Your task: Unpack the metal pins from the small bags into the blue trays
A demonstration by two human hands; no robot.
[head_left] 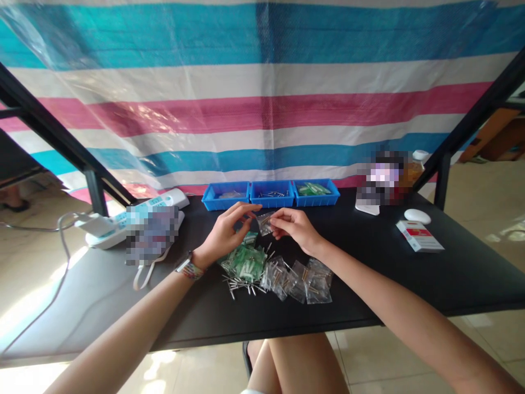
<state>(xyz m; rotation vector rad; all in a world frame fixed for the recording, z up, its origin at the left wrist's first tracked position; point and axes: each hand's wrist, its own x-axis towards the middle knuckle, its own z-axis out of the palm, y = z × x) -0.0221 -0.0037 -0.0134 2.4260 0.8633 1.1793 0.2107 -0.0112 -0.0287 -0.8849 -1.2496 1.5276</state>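
Note:
My right hand [294, 229] pinches a small clear plastic bag [264, 223] with thin metal pieces inside, held above the black table. Just to its left is my left hand [232, 230], fingers stretched and thumb apart, close to the bag's edge; I see nothing held in it. Below the left hand lies a pile of green-and-white packets [246, 262], with loose silvery pins [241, 285] spread around and under it. Beside that heap, to the right, several filled clear bags [303, 280] overlap on the table.
Three blue bins [272, 201] line the back, holding clear bags, metal pins and green packets. A power strip [164, 201] and a blurred phone-like item [152, 238] lie left. At right are a phone stand [367, 208], a bottle [417, 164], a white oval case [417, 216] and a small box [422, 238].

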